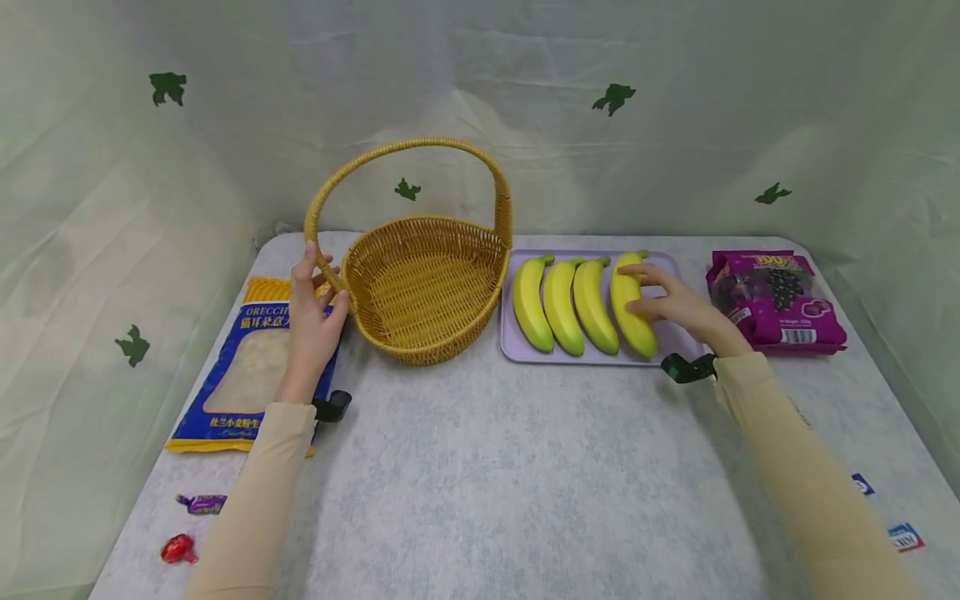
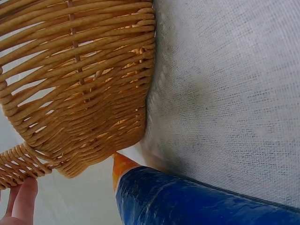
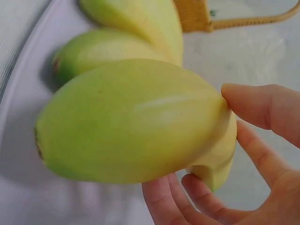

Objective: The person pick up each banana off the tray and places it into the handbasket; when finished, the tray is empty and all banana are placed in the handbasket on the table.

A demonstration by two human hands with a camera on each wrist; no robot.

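Note:
A wicker basket (image 1: 420, 292) with a tall arched handle stands on the table, its inside bare. My left hand (image 1: 311, 321) holds the base of that handle at the basket's left side; fingertips also show against the woven handle (image 2: 18, 161) in the left wrist view. To the right, a lilac tray (image 1: 480, 354) bears several yellow bananas with greenish ends. My right hand (image 1: 678, 304) grips the rightmost banana (image 1: 628, 304) between thumb and fingers. In the right wrist view this banana (image 3: 126, 122) fills the middle, and the fingers partly pass beneath it.
Left of the basket lies a blue and yellow pasta bag (image 1: 240, 367), partly under my left arm. A purple grape-candy bag (image 1: 776, 300) sits right of the tray. Wrapped candies, one purple (image 1: 204, 504) and one red (image 1: 178, 548), lie front left. Pale curtains surround the table.

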